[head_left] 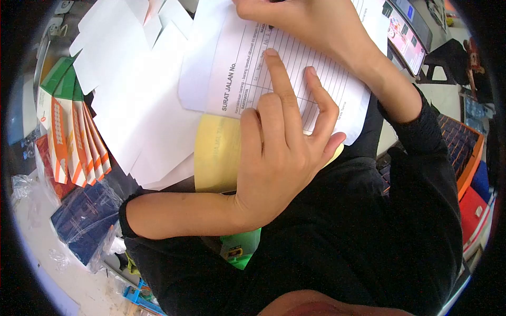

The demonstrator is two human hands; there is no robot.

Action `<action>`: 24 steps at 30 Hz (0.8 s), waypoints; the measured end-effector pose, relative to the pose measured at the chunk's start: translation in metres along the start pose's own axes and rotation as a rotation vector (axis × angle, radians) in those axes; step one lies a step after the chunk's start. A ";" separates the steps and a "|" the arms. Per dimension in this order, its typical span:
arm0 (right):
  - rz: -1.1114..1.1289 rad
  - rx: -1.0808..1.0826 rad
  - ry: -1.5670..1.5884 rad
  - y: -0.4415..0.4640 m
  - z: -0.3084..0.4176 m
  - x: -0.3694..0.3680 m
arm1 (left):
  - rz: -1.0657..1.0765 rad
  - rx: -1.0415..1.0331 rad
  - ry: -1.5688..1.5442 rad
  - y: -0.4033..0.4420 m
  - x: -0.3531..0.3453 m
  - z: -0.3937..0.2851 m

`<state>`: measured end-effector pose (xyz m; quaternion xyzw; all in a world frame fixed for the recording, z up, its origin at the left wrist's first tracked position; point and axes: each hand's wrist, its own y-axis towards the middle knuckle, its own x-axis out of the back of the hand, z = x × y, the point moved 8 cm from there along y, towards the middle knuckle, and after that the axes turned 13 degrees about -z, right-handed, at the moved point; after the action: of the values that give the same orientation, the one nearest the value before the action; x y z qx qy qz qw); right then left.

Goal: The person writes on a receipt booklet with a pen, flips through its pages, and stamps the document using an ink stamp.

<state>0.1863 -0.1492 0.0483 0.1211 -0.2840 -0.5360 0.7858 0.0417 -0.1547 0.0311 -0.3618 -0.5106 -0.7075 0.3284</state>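
Observation:
My left hand (287, 131) lies on a printed form (232, 68) headed "SURAT JALAN No.", its fingers apart and the index fingertip by a handwritten entry. Under that hand, a yellow sheet (216, 152) sticks out below the white form. At the top edge, my right hand (303, 18) rests over the form with its fingers pressed together. A small dark tip shows beneath them; what they hold is mostly hidden.
Loose white sheets (137, 95) spread left of the form. Orange-and-white boxes (76, 142) fan out at the far left, above a dark blue plastic-wrapped packet (87, 218). A lit phone (406, 39) lies upper right, near an orange-edged tray (470, 166).

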 end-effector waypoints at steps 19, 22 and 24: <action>0.068 -0.054 0.040 0.003 -0.015 -0.003 | 0.020 0.024 0.010 0.001 0.001 0.001; 0.078 -0.050 -0.022 0.001 -0.005 0.000 | 0.014 0.015 0.021 0.000 0.001 0.000; 0.111 -0.101 -0.029 0.003 -0.011 -0.002 | 0.009 0.011 0.015 0.000 0.002 0.000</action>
<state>0.1942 -0.1479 0.0404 0.0577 -0.2740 -0.5071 0.8152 0.0410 -0.1553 0.0327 -0.3570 -0.5102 -0.7060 0.3374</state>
